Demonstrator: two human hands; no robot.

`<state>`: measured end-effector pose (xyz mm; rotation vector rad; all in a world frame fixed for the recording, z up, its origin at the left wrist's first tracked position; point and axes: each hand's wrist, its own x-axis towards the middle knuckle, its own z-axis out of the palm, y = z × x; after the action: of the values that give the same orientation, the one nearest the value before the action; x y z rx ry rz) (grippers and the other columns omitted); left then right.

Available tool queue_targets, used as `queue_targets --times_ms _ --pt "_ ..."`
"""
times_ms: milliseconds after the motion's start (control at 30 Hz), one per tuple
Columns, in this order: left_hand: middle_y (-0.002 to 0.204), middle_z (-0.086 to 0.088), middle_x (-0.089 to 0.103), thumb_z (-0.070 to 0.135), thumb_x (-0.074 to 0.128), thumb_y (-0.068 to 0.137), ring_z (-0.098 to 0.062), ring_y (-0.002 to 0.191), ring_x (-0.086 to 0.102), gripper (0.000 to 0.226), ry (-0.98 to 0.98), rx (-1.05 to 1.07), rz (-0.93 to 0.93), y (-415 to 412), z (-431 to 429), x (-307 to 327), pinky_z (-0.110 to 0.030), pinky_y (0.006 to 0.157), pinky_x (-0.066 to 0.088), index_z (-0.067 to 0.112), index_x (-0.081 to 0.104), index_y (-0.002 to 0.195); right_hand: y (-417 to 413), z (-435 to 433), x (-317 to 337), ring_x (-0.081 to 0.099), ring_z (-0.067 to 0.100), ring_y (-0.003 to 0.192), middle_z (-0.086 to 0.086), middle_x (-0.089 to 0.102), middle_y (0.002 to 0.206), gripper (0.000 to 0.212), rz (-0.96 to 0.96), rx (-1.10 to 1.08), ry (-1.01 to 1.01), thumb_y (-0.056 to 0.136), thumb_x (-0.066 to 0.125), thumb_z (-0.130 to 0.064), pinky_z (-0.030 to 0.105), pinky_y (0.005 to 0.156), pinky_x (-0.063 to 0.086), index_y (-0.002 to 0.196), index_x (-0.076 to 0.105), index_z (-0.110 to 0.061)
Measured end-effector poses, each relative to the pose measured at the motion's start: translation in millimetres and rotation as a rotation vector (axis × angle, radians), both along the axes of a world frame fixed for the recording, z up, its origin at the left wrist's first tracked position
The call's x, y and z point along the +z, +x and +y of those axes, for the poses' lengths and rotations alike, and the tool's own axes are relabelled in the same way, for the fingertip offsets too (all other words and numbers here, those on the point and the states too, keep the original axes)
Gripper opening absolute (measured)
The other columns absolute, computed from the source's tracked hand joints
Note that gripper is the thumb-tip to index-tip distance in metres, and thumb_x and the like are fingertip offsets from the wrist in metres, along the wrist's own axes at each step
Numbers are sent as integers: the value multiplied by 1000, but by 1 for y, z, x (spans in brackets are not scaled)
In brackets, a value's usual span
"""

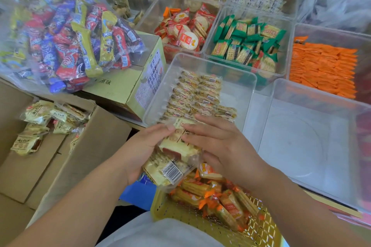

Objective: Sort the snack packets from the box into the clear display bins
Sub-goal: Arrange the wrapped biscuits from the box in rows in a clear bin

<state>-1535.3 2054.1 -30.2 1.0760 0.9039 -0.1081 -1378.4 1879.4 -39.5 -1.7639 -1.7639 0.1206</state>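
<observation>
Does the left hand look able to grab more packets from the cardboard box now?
Probably not: the left hand is full, gripping a stack of packets steadied by the right hand. The cardboard box itself lies open.

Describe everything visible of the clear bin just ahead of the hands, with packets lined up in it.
The clear bin is see-through plastic, rectangular with rounded corners. Pale clear-wrapped packets lie in two neat rows along its left side; its right part is bare. A yellow carton stands at its left, an empty bin at its right. The left hand holds a packet stack at its near edge, the right hand resting on the stack.
</observation>
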Motion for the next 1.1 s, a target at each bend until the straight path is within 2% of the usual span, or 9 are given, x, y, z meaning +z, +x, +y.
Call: queue_targets --times_ms 100,267,333,433,567,633,800,967,1100 --pt "113 -8 78 63 71 77 -27 103 76 50 -32 45 -17 11 3 -5 -34 72 63 28 79 111 13 0 -1 59 27 125 8 67 129 37 43 -97 18 94 62 -17 40 105 49 129 67 -7" --pt "99 -2 80 29 70 92 -17 84 77 37 50 298 -27 30 15 -32 -32 62 59 18 65 127 75 8 -6 63 37 106 12 70 117 37 -83 -368 -146 91 69 -8 46 87 57 128 68 -10" --pt "96 -2 80 11 61 101 -18 82 76 32 48 355 -35 36 20 -42 -35 64 61 16 59 132 108 15 -12 61 39 103 13 70 113 35 -210 -422 -287 93 68 -6 49 80 57 127 68 -13" --pt "114 -13 75 8 57 103 -25 95 72 33 103 337 -12 39 24 -54 -47 88 57 11 57 136 145 31 -23 57 33 107 5 65 114 42 -423 -436 -599 93 61 -6 43 83 53 129 63 -27" --pt "110 -9 72 10 56 105 -19 84 71 18 148 288 22 39 28 -63 -38 75 56 14 59 121 157 55 -36 57 29 110 4 63 114 44 -612 -346 -807 91 54 -6 43 91 46 128 61 -28" --pt "113 -10 72 10 55 105 -22 89 70 16 151 253 29 39 30 -64 -42 81 54 14 59 119 159 63 -43 59 30 108 4 64 111 39 -657 -315 -922 93 52 -7 44 90 46 125 64 -27" --pt "93 14 76 15 57 104 0 80 72 14 211 188 11 38 30 -66 -19 59 53 27 61 108 166 73 -67 58 26 84 -1 52 80 35 -515 -340 -1056 94 49 -3 34 64 45 123 60 -20" --pt "108 -1 73 12 55 105 -18 92 67 12 126 273 4 36 32 -68 -39 85 50 20 59 112 165 84 -85 53 21 75 -2 47 76 15 -366 -340 -1141 99 47 -12 34 66 43 101 61 -12" --pt "105 1 76 13 57 105 -15 88 70 12 121 265 1 37 33 -70 -40 85 52 22 59 112 160 93 -92 47 16 61 3 51 72 27 -291 -360 -1191 90 51 0 32 59 42 68 44 -15"
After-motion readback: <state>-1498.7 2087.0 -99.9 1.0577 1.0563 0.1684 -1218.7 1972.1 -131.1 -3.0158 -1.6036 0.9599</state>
